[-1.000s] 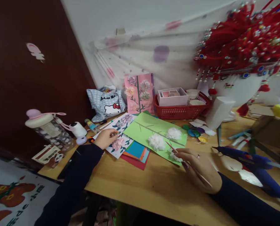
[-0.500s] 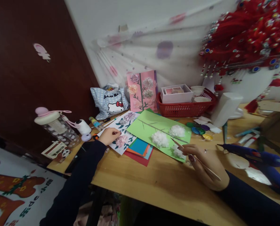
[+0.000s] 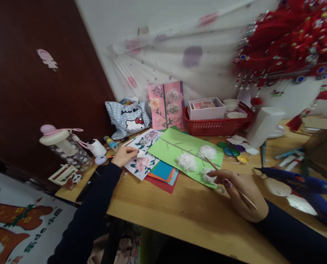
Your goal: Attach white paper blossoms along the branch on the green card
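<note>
Stick pinched in right hand, three blooms placed near it; stem beyond bloomless. Left hand pinched, contents unclear.

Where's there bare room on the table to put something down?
The biggest patch, bare but for specks, is the front of the wooden table, bordered by the left sleeve, the red paper, the green sheet, the right hand and the table's front edge. It's crowded behind, around the pink picture and red basket, and on the right, around the blue glue gun.
</note>
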Demonstrator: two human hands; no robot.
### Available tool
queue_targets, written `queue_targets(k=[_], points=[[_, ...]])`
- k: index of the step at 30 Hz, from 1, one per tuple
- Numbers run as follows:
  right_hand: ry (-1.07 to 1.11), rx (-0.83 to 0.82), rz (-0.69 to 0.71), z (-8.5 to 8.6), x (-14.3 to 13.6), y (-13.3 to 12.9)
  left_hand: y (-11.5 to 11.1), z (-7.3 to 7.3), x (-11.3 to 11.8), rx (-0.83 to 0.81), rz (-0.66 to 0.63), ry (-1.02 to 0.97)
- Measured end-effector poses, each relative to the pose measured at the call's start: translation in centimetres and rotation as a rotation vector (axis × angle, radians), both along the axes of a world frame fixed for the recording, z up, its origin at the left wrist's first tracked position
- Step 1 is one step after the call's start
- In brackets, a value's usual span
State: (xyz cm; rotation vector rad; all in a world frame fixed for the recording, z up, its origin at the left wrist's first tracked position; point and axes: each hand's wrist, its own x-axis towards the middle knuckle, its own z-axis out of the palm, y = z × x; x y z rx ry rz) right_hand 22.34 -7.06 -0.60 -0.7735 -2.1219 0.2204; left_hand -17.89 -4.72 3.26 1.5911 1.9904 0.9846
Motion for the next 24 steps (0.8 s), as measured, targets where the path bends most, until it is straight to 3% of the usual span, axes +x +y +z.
queue_targets(k=[16,20,24], points=[[0.015,0.068,0.038,0.2,-0.1,0.0,-0.2,1.3,0.4,0.148,0.104,-0.19],[0.02,0.073,0.04,0.2,-0.1,0.0,-0.3,1.4,1.1,0.14,0.061,-0.302],[0.061,0.05,0.018,0.7,-0.6,-0.3,-0.9,1.7,3.1,0.151,-0.013,-0.566]])
